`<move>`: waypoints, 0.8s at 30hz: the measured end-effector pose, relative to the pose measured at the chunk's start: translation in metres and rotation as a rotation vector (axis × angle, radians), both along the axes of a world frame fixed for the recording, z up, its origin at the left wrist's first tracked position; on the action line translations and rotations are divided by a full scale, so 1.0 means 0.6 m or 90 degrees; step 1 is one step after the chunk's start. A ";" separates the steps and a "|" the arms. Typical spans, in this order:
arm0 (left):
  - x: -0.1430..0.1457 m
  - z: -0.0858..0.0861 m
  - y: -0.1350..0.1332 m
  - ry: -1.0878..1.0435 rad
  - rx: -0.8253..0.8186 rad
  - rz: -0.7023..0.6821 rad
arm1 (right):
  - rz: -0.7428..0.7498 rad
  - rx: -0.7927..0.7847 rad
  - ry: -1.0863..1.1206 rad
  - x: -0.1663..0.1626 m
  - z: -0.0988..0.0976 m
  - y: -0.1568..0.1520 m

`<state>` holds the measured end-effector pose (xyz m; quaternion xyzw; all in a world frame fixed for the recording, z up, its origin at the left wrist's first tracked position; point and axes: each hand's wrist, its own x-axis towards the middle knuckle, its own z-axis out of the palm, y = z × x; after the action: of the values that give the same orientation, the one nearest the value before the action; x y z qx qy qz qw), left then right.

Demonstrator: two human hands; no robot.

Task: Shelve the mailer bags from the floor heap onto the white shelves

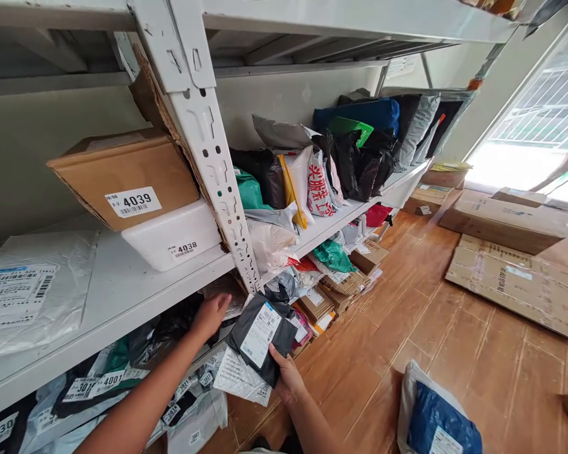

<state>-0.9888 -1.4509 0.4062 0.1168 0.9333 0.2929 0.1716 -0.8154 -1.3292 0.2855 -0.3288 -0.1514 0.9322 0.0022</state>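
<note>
A black plastic mailer (284,331) with a white shipping label is gripped at its lower edge by my right hand (288,377), thumb on top. Under it a white printed sheet or mailer (236,376) sticks out to the left; whether my right hand holds it too, I cannot tell. My left hand (213,317) reaches into the lower shelf just beneath the shelf edge, its fingers curled beside a plastic-wrapped parcel (224,291). What those fingers hold, if anything, is hidden. Black and grey parcels (158,334) with number labels lie left of that arm.
A white shelf post (218,164) rises ahead of my hands. Left of it, a brown carton (137,183) rests on a white box (177,236). Mailers (269,176) line the right shelf. On the wooden floor lie a blue-and-white parcel (438,416) and flat cartons (511,277).
</note>
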 end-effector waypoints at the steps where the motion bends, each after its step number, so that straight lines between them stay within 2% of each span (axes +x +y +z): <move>1: 0.026 0.002 0.001 -0.061 0.048 -0.030 | 0.004 0.010 0.004 -0.005 0.000 -0.004; 3: 0.076 0.002 -0.003 -0.230 0.157 -0.037 | 0.013 0.024 0.009 -0.011 0.002 -0.010; 6: 0.129 0.002 -0.022 -0.464 0.367 0.121 | 0.021 0.051 0.044 -0.015 0.008 -0.013; 8: 0.148 0.007 -0.039 -0.502 0.476 0.215 | 0.009 0.063 0.087 -0.014 0.012 -0.012; 9: 0.155 0.010 -0.047 -0.488 0.503 0.224 | -0.002 0.060 0.102 -0.014 0.014 -0.011; 12: 0.169 0.017 -0.073 -0.495 0.538 0.188 | -0.042 0.030 0.091 -0.016 0.024 -0.013; 14: 0.180 0.017 -0.090 -0.477 0.509 0.140 | -0.055 0.016 0.078 -0.018 0.037 -0.019; 17: 0.201 0.022 -0.120 -0.371 0.441 0.053 | -0.062 0.029 0.087 -0.020 0.073 -0.037; 20: 0.225 0.063 -0.153 -0.284 0.408 0.029 | -0.053 0.088 0.106 -0.021 0.132 -0.056; 24: 0.250 0.174 -0.208 -0.257 0.476 0.111 | -0.016 0.234 0.173 -0.046 0.236 -0.089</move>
<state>-0.8387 -1.5759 0.5103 0.0322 0.7171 0.6413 0.2712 -0.8431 -1.3827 0.4269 -0.1958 -0.3128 0.9247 0.0937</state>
